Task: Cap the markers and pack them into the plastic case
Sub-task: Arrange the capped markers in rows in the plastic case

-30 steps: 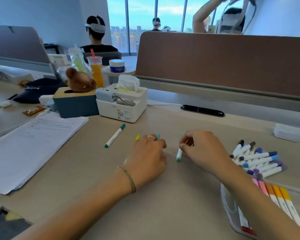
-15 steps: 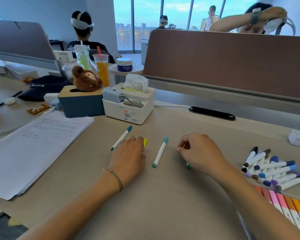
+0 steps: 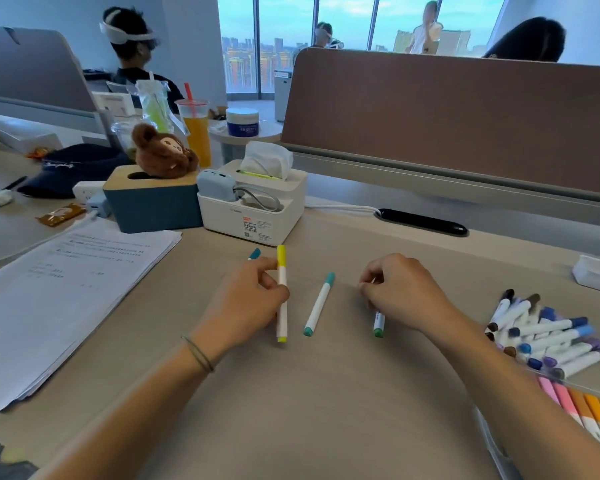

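"Yellow marker (image 3: 282, 292) was the one in the left hand (image 3: 246, 303), pinched at mid-barrel between thumb and fingertips, its lower end on the desk (image 3: 326, 393)."

"And the right hand (image 3: 400, 296)?"

"Curled round a green marker (image 3: 379, 323); only the lower end showed beneath the palm. A teal marker (image 3: 318, 304) lay loose between the two hands, touching neither."

"How would they have handled?"

"Light and stiff, I judged. Smooth plastic that rolls readily on a flat top, so the middle of the barrel looked the sound place to hold, with the cap pressed on from the end."

"How many were there?"

"Three in front of the person, plus a blue cap tip (image 3: 254, 253) peeping out behind the left hand, likely a fourth. To the right sat a heap of blue, purple and brown markers (image 3: 548, 334), too jumbled to count. Five pink-to-yellow ones lay side by side in the plastic case (image 3: 492, 441) at the near right edge."
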A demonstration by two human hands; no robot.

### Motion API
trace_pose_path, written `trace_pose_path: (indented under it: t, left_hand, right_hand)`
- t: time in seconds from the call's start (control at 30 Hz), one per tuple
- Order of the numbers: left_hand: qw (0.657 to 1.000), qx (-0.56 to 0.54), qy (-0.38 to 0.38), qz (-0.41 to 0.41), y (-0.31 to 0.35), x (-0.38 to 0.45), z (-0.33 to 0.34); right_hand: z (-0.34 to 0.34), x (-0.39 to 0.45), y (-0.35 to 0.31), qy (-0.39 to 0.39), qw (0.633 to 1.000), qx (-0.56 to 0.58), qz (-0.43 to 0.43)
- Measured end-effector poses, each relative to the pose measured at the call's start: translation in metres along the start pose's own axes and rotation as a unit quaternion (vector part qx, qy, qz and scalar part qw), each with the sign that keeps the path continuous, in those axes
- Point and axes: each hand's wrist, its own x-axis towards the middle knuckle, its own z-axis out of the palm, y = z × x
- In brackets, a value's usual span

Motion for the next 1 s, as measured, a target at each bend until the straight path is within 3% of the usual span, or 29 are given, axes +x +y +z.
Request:
trace_pose_path:
  t: [0.4, 0.7, 0.8, 1.0]
  left_hand:
    - [0.995, -0.057, 0.032, -0.072, -0.039, -0.009, -0.057]
    - [0.991, -0.101, 0.028, -0.084, -0.046, -0.025, -0.072]
    - [0.99, -0.121, 0.019, -0.075, -0.045, -0.032, -0.072]
    - [0.982, -0.183, -0.026, -0.047, -0.031, -0.04, -0.055]
  right_hand:
    - [0.07, 0.058, -0.126, -0.046, 0.997, -0.018, -0.052]
    - [0.088, 0.067, -0.153, -0.047, 0.997, -0.051, -0.026]
    - [0.086, 0.066, -0.151, -0.074, 0.997, -0.009, -0.015]
    - [0.059, 0.046, -0.125, -0.157, 0.97, 0.186, 0.029]
